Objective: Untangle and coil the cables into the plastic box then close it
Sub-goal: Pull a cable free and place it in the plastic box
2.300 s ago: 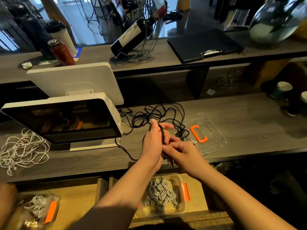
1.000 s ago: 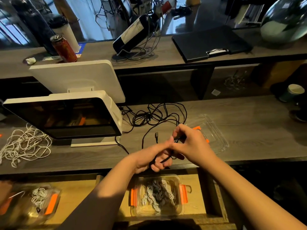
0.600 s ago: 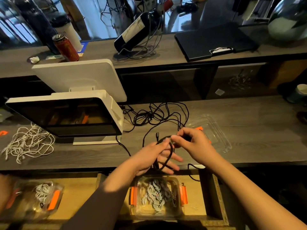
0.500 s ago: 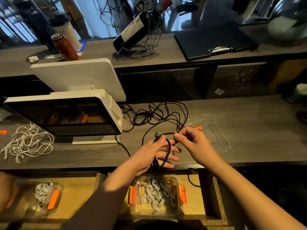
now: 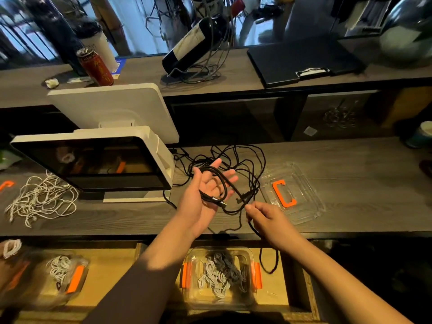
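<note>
A long black cable lies tangled on the dark wooden counter. Part of it is looped round my left hand, which is held palm up with straight fingers above the counter. My right hand pinches the same cable just right of that loop, and a slack length hangs below it over the counter edge. A clear plastic box with orange latches sits on the lower shelf under my hands and holds coiled white and grey cables. Its clear lid with an orange clip lies on the counter to the right.
A white point-of-sale screen stands left of the tangle. A heap of white cable lies at the far left. Another clear box sits at lower left. A cup stands at the right edge; bottle, can and clipboard occupy the upper ledge.
My left hand has turned palm up and spread its fingers, with the cable loop lying across it. My right hand has moved down and right, drawing the cable away from the loop.
</note>
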Demonstrator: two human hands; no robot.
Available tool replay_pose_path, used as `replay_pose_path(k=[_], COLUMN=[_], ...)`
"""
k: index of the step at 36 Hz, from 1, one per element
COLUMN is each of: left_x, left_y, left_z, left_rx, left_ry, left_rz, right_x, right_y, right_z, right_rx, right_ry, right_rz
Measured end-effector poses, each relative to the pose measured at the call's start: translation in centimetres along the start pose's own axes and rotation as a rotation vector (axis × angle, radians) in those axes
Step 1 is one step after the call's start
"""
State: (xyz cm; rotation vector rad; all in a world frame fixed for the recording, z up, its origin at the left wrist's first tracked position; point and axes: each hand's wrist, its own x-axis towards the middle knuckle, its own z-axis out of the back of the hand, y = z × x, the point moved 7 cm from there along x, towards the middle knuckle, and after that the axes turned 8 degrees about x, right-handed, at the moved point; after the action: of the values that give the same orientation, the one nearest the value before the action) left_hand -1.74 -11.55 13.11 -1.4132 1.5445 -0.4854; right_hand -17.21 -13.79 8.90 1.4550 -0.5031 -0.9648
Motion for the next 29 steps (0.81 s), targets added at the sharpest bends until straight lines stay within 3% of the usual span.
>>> replay_pose_path(k=[6,14,17,22,25,29], left_x=[1.2,2.4,2.7,2.8,2.6,2.7], left_y=[-0.1,-1.1,-1.3,-1.2,-1.4,-0.2], left_z=[0.0,0.7,0.9,1.5,1.2,-0.2], left_rx=[-0.084,-0.089,-0.019,0.281,0.601,1.052], left_ry=[-0.086,-0.180,-0.226,-0.385,-0.485,-0.393], left_rz=[-0.047,-0.116,-0.143,-0.181,-0.186,-0.166], right_x=[-1.2,-2.5,-2.7,-3.0,-3.3,-3.4], right_y=[-1.1,-2.5,-1.7,0.8,2.1,3.3], right_z=[-2.7,-3.1,-3.5,-4.6,-5.6,-6.6], right_rx=[0.140,0.040,-0.061,-0.409,-0.689,-0.847], right_ry=[0.310,0.408,0.402,0.401,0.433,0.446], right_rz=[-0.277,-0.391,-0.355,-0.220,-0.125,0.017])
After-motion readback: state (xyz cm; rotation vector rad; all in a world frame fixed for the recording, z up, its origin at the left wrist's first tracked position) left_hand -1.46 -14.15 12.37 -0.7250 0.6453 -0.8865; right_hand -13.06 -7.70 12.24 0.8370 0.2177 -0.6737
